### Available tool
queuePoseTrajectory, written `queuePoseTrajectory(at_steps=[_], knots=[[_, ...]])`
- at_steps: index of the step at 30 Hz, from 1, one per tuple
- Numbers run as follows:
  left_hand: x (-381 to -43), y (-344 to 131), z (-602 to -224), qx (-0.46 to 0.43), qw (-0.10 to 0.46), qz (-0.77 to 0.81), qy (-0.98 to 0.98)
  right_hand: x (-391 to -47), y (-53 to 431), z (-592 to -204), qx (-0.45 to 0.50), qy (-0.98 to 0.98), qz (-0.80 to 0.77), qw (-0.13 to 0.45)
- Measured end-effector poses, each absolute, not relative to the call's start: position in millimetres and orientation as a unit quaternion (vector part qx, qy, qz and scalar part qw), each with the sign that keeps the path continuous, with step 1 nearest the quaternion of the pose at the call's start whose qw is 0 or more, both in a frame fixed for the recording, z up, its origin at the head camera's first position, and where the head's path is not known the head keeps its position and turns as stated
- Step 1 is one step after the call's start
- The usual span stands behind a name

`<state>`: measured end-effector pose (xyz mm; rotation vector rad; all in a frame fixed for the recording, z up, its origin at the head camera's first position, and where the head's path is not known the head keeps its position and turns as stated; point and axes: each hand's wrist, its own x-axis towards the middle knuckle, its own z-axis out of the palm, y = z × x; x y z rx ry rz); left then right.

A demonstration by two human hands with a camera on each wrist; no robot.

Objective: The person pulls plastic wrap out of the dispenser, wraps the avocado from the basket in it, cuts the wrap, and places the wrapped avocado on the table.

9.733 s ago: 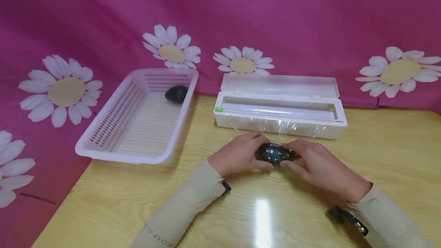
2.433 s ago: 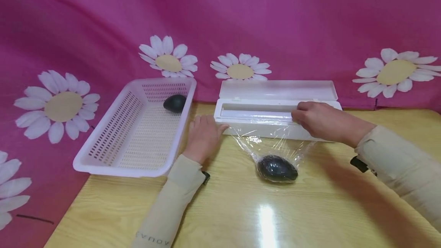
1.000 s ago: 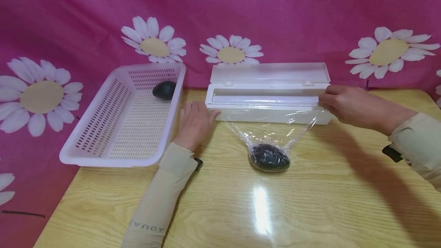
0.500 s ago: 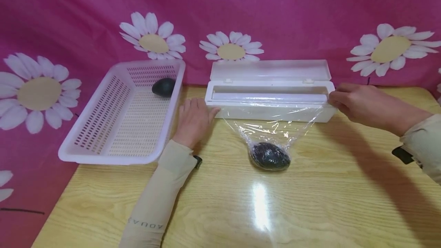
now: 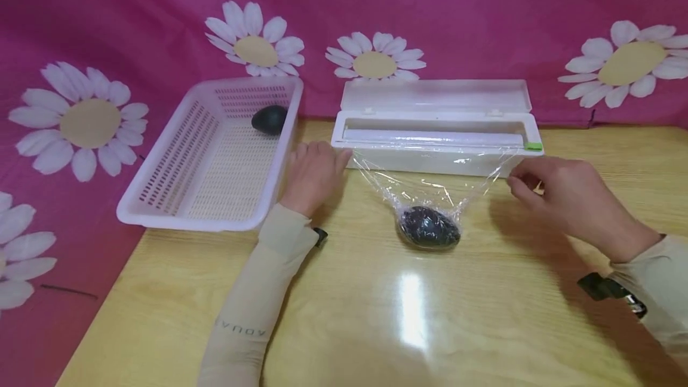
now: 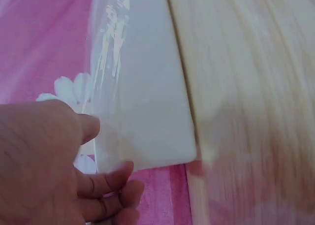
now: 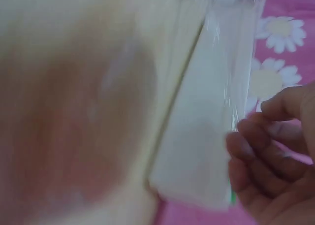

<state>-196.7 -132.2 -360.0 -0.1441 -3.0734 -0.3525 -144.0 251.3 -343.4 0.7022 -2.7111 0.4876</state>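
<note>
Left hand: we see the left hand at the left end of the dispenser box, fingers relaxed and slightly bent, thumb at its front corner.
Right hand: the right hand is loosely curled by the box's right front corner, and we find nothing in its fingers.
Cling film dispenser: we see the long white dispenser box with its lid standing open behind, the film roll lying inside.
Slide cutter: the green slider sits at the right end of the front edge.
Film: clear cling film narrows from that front edge to the fruit; we cannot tell whether it is severed.
Wrapped avocado: we find this dark avocado on the wooden table before the box, enclosed in film.
Basket: left of the box, we see a white slotted basket with a second avocado against its right wall.
Backdrop: magenta daisy-print cloth.
</note>
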Motion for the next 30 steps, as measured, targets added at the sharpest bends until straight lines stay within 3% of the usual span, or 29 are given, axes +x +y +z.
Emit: queuePoseTrajectory(at_steps=[8, 13, 21, 25, 30], knots=[[-187.6, -124.0, -355.7, -0.072, 0.039, -0.173, -0.981, -125.3, 216.5, -361.0, 0.127, -0.947, 0.290, -0.048], [-177.9, -120.2, -354.0, -0.095, 0.032, -0.187, -0.977, -110.5, 202.1, -364.4, 0.142, -0.913, 0.354, -0.143], [-166.2, -118.5, -349.1, -0.129, 0.055, -0.205, -0.969, -93.2, 185.3, -371.4, 0.188, -0.892, 0.387, -0.139], [-156.0, -124.6, -347.1, -0.152, 0.021, -0.253, -0.955, -97.9, 187.6, -372.8, 0.184, -0.892, 0.389, -0.139], [-144.3, -124.6, -351.3, -0.201, -0.064, -0.297, -0.931, -106.9, 192.5, -372.0, 0.176, -0.897, 0.376, -0.155]])
